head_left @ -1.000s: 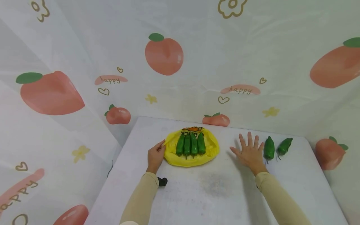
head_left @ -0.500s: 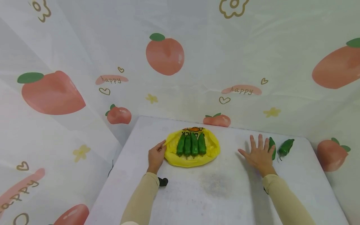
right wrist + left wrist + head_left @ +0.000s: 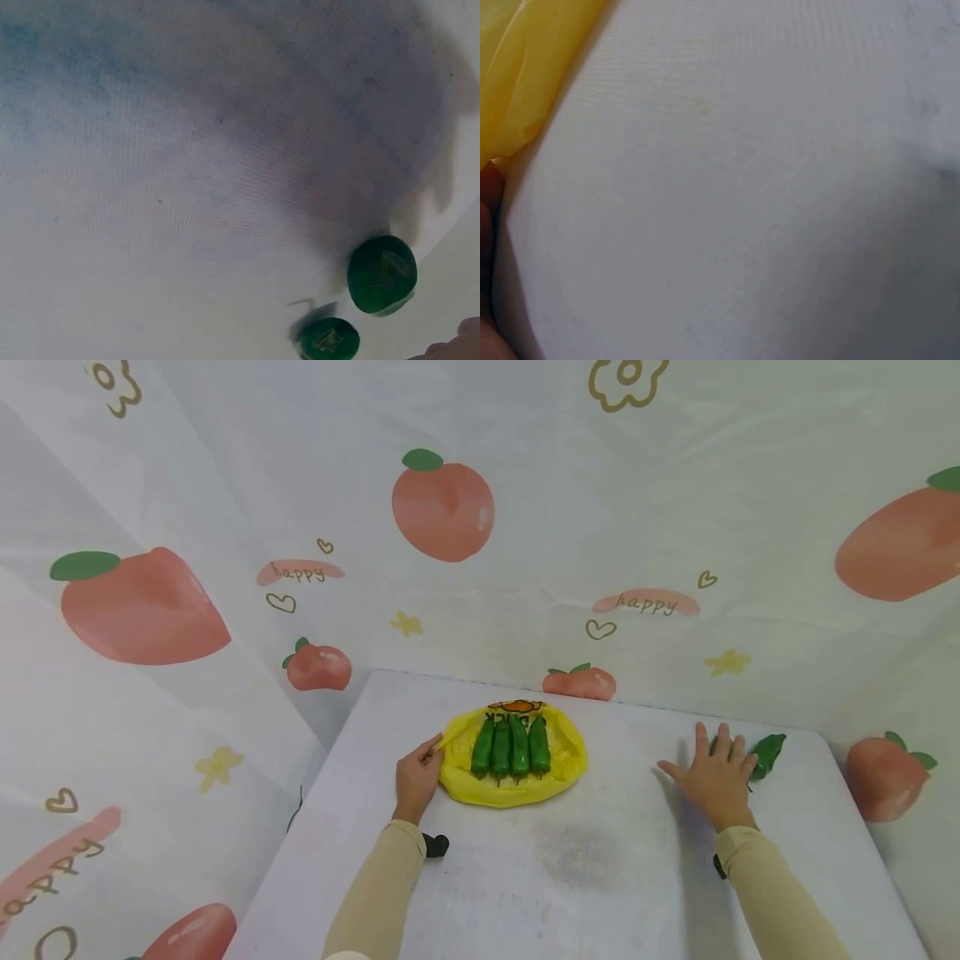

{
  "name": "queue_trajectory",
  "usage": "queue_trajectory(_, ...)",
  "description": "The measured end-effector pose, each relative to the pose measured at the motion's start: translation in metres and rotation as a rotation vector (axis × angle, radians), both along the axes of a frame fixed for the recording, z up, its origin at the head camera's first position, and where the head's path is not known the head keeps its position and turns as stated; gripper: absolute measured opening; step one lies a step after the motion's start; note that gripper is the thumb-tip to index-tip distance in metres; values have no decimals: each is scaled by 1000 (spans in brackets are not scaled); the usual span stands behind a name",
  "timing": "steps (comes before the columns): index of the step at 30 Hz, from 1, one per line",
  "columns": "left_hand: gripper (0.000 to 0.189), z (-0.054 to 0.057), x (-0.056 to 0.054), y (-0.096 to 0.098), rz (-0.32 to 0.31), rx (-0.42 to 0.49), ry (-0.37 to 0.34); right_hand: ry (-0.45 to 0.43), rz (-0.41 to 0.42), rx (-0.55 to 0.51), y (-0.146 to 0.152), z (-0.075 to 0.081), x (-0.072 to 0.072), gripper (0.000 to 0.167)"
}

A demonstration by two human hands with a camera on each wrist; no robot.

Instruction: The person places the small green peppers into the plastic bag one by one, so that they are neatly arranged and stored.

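My left hand (image 3: 417,781) pinches the left rim of a yellow plastic bag (image 3: 501,795), whose edge also fills the top left corner of the left wrist view. Several green peppers (image 3: 501,750) lie side by side on the bag, stems toward me. My right hand (image 3: 716,781) is spread over a loose green pepper (image 3: 382,275) and hides most of it in the head view. Just right of that hand lies another green pepper (image 3: 768,754). Whether the right hand touches a pepper, I cannot tell.
A white table (image 3: 525,893) carries everything, with white printed cloth walls (image 3: 525,568) behind and at both sides. A small dark object (image 3: 436,845) shows beside the left forearm. Grey smudges mark the table's middle.
My right hand has moved to the right, from beside the nearer loose pepper to over it, its fingers still spread. The left hand and the bag have stayed in place.
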State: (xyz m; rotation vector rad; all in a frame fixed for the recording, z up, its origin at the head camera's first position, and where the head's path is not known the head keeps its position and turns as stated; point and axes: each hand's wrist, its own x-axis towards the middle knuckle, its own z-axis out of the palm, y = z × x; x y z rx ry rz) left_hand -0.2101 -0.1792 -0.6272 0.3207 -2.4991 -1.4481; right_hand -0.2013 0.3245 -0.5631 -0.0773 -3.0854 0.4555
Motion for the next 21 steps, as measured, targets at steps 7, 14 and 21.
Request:
queue_trajectory(7,30,0,-1,1,8,-6,12,-26,-21,-72,5,2,6,109)
queue_trajectory(14,31,-2,-2,3,13,-10,14,-49,-113,-166,11,-6,5,102)
queue_trajectory(21,30,-1,0,2,27,-29,32,-92,-185,-224,14,-8,3,96)
